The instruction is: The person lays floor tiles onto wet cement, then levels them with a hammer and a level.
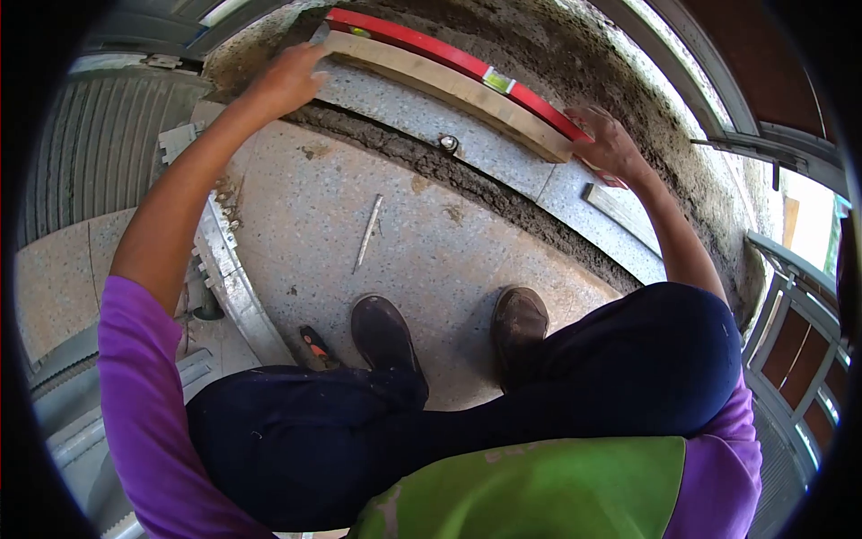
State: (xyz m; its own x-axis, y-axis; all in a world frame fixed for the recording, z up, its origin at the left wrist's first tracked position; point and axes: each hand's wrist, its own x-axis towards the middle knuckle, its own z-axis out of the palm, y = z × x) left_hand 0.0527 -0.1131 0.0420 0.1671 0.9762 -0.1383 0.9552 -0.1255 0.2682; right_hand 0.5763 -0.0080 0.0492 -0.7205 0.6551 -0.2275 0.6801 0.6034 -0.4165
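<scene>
A red spirit level lies along the back edge of a wooden board, both over a speckled tile strip. My right hand has its fingers wrapped round the right end of the red level. At the other end, my left hand reaches to the board's left tip, beside a small grey blade-like piece; what its fingers grip is too small to make out. A round metal item sits on the strip's front edge, near the board's middle.
Wet mortar fills the gap before the strip. On the floor tile lie a pencil-like stick and an orange-and-black handled tool. A grey bar rests at right. Metal frames stand at left.
</scene>
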